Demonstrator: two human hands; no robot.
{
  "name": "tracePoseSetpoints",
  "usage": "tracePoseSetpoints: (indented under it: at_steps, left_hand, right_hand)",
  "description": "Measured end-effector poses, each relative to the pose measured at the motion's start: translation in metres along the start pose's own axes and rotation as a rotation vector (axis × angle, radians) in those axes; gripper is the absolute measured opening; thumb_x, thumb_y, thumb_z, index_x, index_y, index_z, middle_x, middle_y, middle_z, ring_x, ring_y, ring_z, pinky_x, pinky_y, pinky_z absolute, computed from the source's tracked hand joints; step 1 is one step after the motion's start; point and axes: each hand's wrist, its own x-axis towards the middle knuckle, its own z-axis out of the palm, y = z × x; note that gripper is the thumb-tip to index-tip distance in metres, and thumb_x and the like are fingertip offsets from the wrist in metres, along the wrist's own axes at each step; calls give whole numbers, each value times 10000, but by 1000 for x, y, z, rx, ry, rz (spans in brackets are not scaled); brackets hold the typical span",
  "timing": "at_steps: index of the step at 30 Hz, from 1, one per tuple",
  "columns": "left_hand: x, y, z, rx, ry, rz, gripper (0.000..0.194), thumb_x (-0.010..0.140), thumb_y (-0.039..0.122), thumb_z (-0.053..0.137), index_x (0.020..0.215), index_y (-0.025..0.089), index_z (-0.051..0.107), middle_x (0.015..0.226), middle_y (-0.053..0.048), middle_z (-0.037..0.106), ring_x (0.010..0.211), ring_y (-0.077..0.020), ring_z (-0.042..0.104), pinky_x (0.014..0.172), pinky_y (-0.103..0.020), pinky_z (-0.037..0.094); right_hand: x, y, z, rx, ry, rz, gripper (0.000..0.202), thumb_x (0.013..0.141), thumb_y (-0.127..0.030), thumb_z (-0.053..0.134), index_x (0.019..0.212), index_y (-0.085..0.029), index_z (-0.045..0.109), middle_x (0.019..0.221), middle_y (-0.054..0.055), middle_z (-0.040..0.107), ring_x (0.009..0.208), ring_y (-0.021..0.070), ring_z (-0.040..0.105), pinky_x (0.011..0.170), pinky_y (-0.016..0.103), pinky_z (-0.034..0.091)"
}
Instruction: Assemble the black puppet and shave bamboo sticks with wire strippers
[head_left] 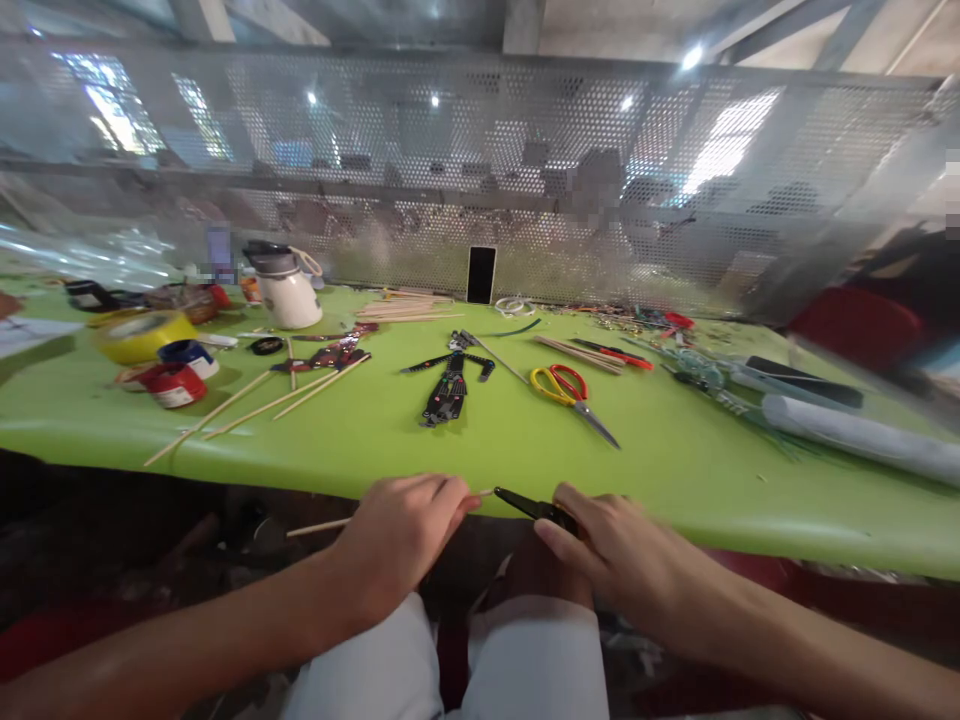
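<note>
At the table's front edge my left hand is closed round a thin wooden stick. One end of the stick sticks out to the left, and its short pale tip shows past my fingertips. My right hand grips a dark, tapered tool with a narrow point; its handle is hidden in my palm, and I cannot tell its kind. The tool's point is at the stick's tip. Beyond my hands lies a flat, dark jointed figure with spread arms. Scissors with yellow and red handles rest to its right.
Leftward are a second figure with sticks, paint jars, yellow tape and a white jug. A phone leans against the perforated metal screen. A white roll lies at right on the green table.
</note>
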Motion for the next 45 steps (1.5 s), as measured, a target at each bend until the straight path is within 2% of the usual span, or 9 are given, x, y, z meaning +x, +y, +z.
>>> tracePoseSetpoints:
  at_steps: [4,9,16,25,29,34,37,41,45]
  left_hand:
    - [6,-10,-23,-615,-443,-227,384,1020,454,384,872,168,595,739,-12,618,637,-128,529,576,-230,356]
    - [8,-21,-32,-1190,-906,-235,527,984,574,375,850,130,624,605,8,495,515,-91,390,489,-203,304]
    - [-1,-8,-34,-941,-665,-231,474,1015,488,361,740,148,544,536,35,460,482,-79,386,474,-183,294]
    - [-16,15,-8,184,121,66,335,1023,182,351,781,157,580,637,-39,591,597,-176,550,551,-277,330]
    - [-10,11,-11,-22,-104,-135,339,1024,266,370,784,156,582,663,-46,619,593,-172,537,550,-276,308]
    - [0,-6,-30,-1030,-617,-334,500,1024,509,303,897,137,611,602,-6,563,528,-108,447,520,-221,309]
    - [1,-13,-35,-1341,-788,-354,537,1005,542,345,854,108,622,513,24,462,459,-83,350,474,-216,244]
    - [-3,-10,-37,-1330,-765,-337,488,959,555,468,722,135,542,496,51,397,430,-64,315,437,-201,224]
    - [-6,1,-35,-850,-419,-214,458,1026,444,357,706,152,505,550,26,458,473,-76,371,455,-195,270]
  right_hand:
    - [0,11,3,-244,204,-176,344,1011,-498,358,914,-195,487,697,38,620,598,228,595,553,315,276]
    - [-1,22,5,-383,441,-458,318,964,-492,476,904,-179,475,740,44,588,627,215,568,570,316,329]
    - [-3,19,10,-414,338,-382,322,936,-490,536,880,-178,481,709,39,602,574,211,580,534,306,328]
    - [-4,5,22,-111,100,-99,354,1037,-460,290,909,-200,493,724,48,638,607,227,616,548,307,309]
    - [-2,2,18,-70,85,-64,363,1037,-458,268,867,-209,468,706,46,628,589,219,600,555,308,308]
    - [-5,13,10,-218,263,-209,347,1013,-495,317,915,-196,461,669,41,608,566,233,591,531,306,298]
    - [-4,19,4,-273,353,-372,332,989,-508,397,935,-186,462,710,48,604,589,216,576,546,303,321]
    - [-1,24,-4,-306,393,-486,356,970,-537,436,918,-186,462,721,43,574,575,185,512,559,298,332]
    - [-1,25,1,-286,313,-382,344,976,-529,422,900,-196,466,707,36,580,569,187,518,547,290,313]
